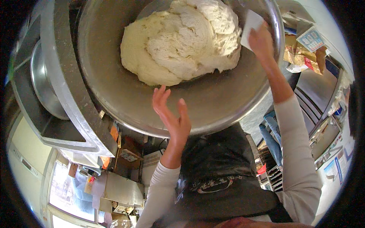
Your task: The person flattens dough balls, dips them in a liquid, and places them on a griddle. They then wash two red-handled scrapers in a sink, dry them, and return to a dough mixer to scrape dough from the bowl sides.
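Note:
A big pale mass of dough [182, 41] fills the upper middle of a wide metal bowl [114, 95]. In my right hand [261, 42] is a white dough scraper [251, 28], held between the dough's right side and the bowl's inner wall. My left hand [175, 119] hovers over the near part of the bowl, fingers apart and holding nothing. Its fingertips come close to the dough's lower edge; whether they touch it I cannot tell.
On the left, a grey metal frame [62, 76] stands beside the bowl, with a round metal pan [45, 83] inside it. Brown paper bags [304, 57] lie at the upper right. A person's legs in blue jeans [272, 136] show behind my right arm.

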Demonstrator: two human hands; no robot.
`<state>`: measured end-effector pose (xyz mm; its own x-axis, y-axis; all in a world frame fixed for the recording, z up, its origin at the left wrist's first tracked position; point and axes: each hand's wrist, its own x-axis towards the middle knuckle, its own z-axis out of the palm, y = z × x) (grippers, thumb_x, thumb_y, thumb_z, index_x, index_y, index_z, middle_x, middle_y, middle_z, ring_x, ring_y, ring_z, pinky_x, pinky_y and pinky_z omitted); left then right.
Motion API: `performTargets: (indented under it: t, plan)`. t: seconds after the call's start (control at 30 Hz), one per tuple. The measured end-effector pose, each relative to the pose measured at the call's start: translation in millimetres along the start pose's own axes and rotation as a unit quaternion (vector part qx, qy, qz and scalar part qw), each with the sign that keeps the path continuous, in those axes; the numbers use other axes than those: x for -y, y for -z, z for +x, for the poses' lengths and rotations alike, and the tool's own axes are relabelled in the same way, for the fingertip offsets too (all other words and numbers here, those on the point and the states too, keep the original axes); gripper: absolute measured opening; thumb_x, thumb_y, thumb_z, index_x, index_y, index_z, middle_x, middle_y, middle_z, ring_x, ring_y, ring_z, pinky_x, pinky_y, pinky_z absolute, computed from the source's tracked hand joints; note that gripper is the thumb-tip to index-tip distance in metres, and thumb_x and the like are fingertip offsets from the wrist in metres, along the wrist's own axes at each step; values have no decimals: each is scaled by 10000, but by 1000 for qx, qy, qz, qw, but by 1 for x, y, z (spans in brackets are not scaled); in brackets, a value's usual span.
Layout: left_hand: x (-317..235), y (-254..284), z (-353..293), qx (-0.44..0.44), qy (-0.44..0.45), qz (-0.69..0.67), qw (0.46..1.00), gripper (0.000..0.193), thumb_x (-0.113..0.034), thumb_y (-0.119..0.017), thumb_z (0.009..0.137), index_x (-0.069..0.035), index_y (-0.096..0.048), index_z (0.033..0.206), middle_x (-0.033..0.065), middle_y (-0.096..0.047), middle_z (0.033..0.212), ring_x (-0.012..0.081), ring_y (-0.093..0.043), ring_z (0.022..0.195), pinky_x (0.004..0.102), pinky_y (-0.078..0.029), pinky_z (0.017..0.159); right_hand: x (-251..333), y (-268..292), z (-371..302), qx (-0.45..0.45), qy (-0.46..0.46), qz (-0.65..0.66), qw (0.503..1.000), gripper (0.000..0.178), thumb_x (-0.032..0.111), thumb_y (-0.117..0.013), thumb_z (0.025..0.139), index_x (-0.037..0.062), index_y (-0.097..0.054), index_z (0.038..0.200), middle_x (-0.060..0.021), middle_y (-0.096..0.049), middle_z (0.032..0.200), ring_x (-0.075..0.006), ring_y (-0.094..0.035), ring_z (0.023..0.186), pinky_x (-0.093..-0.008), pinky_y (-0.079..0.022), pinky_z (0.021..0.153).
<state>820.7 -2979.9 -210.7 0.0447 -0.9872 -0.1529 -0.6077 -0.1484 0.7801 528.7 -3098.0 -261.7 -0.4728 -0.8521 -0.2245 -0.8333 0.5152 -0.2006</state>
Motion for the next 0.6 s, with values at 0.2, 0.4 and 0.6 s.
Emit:
performTargets:
  t: [0.2, 0.4, 0.6]
  plan:
    - [9, -10, -15, -2, 6, -47, 999, 415, -31, -566, 801, 26, -406, 1180, 196, -397, 1273, 388, -312, 1229, 481, -236, 1009, 44, -97, 31, 77, 13, -75, 994, 398, 171, -595, 706, -70, -485, 1004, -228, -632, 839, -354, -638, 766, -437, -521, 704]
    - [2, -27, 0, 0, 3, -28, 1000, 494, -98, -552, 824, 37, -354, 1256, 205, -325, 1350, 420, -227, 1286, 502, -171, 1043, 17, -54, 10, 93, 58, 160, 981, 333, 34, -502, 731, -64, -499, 1049, -217, -613, 872, -333, -633, 710, -394, -526, 594]
    - [-7, -126, 82, -23, -77, 171, 982, 666, -385, -469, 853, -34, -250, 1375, 215, -152, 1448, 405, -122, 1335, 524, -80, 1070, -57, -4, -82, 228, -146, 494, 826, 373, -26, -536, 749, -11, -515, 1121, -78, -625, 914, -171, -619, 749, -301, -516, 610]
